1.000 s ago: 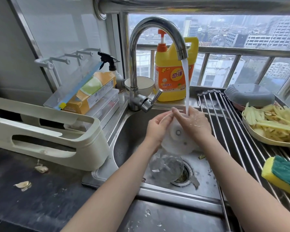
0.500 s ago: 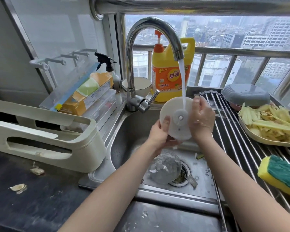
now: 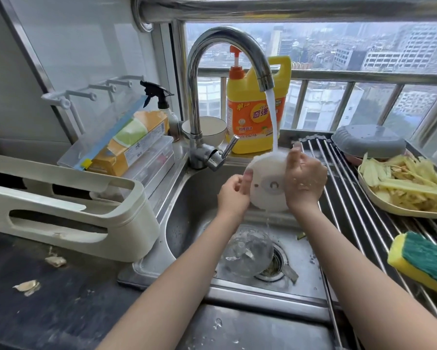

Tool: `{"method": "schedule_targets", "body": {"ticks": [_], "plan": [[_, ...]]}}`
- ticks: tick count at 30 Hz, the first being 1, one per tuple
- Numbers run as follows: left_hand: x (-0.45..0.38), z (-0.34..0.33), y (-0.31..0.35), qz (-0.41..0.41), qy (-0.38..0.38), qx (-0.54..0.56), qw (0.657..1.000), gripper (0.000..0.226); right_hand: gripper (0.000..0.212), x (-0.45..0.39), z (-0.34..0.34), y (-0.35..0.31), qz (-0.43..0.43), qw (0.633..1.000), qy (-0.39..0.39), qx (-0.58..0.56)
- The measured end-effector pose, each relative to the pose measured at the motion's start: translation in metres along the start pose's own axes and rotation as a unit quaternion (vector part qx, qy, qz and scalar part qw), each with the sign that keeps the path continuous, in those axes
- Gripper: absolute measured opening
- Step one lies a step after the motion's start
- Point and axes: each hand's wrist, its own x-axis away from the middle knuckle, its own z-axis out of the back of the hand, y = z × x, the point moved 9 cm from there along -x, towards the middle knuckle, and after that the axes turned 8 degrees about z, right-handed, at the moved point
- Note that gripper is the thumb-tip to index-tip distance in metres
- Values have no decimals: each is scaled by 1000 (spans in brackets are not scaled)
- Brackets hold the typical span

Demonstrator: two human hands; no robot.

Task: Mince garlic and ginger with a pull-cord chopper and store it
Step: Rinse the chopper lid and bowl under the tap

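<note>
The chopper's round white lid (image 3: 267, 184) stands on edge under the running tap (image 3: 227, 49), its underside facing me, water hitting its top rim. My left hand (image 3: 234, 194) holds the lid's left edge with thumb on the face. My right hand (image 3: 303, 181) grips its right side, fingers curled round the rim. Below them, the clear chopper bowl (image 3: 246, 251) lies in the steel sink (image 3: 187, 223) beside the drain.
A yellow detergent jug (image 3: 255, 117) and a white bowl (image 3: 204, 128) stand behind the tap. A roll-up drying rack (image 3: 359, 223) on the right bears a plate of peelings (image 3: 409, 188), a grey dish (image 3: 369, 141) and a sponge (image 3: 424, 261). A cream rack (image 3: 68, 205) sits left; garlic skins (image 3: 26, 286) lie on the counter.
The lid rose from low in the sink up under the stream and was turned upright; now the water strikes its top edge instead of its centre, and both hands shifted slightly right.
</note>
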Motion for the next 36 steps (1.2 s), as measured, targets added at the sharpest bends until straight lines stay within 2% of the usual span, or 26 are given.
{"method": "schedule_targets", "body": {"ticks": [1, 3, 5, 7, 9, 10, 12, 15, 17, 19, 22, 25, 28, 30, 33, 36], "plan": [[0, -13, -13, 73, -56, 40, 995, 53, 56, -1, 2, 3, -19, 999, 16, -22], [11, -42, -25, 192, -180, 159, 952, 65, 56, 0, 5, 7, -44, 994, 51, -84], [16, -58, -18, 216, -236, 262, 910, 74, 53, 2, 7, 10, -70, 988, 65, -124], [12, -58, -9, 208, -215, 304, 905, 65, 45, 2, 3, 16, -107, 984, 51, -132], [4, -45, 0, 153, -144, 270, 939, 43, 44, 2, -4, 21, -127, 987, 2, -100], [1, -34, 5, 109, -94, 236, 961, 37, 46, 2, -8, 19, -114, 991, -26, -65], [-4, -18, 20, 9, -23, 189, 982, 26, 41, 2, -11, 9, -61, 996, -60, -11], [-5, -14, 39, -55, -5, 116, 992, 19, 34, 0, -9, -3, 12, 998, -56, 23], [-7, -16, 45, -72, 3, 42, 997, 24, 35, -2, -9, 0, 16, 996, -71, 52], [-9, -14, 46, -63, 22, 37, 997, 31, 34, -3, -10, 3, 13, 995, -81, 58], [-15, -15, 41, -45, 23, 99, 994, 36, 39, -3, -5, 3, -9, 998, -52, 29], [-16, -36, 26, 60, -54, 228, 970, 48, 40, -1, 0, 21, -99, 995, -1, -19], [2, -70, 15, 169, -176, 344, 907, 50, 52, 1, 2, 45, -208, 977, 23, -42], [4, -79, 8, 196, -194, 368, 888, 47, 51, 2, 0, 50, -228, 973, 8, -48], [-7, -71, -3, 208, -159, 401, 878, 46, 44, -3, -5, 44, -197, 977, -40, -67], [-13, -63, -10, 223, -127, 411, 875, 43, 54, -6, -13, 41, -181, 972, -129, -69]]}}
